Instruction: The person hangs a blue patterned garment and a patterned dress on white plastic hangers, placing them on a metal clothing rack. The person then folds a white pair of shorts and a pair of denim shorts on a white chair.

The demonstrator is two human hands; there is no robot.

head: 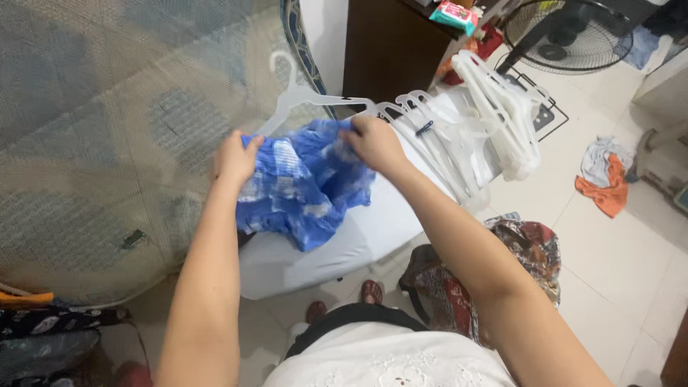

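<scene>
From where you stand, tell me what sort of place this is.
Probably a room at home used for sorting laundry: both hands hold a blue patterned garment on a white plastic hanger, spare white hangers are heaped close by, and clothes lie on the tiled floor.

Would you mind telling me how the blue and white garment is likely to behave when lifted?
The blue and white garment is probably floppy: it bunches and sags between the left hand and right hand. It looks light, since a fingertip pinch carries it. It may slide on the white hanger.
</scene>
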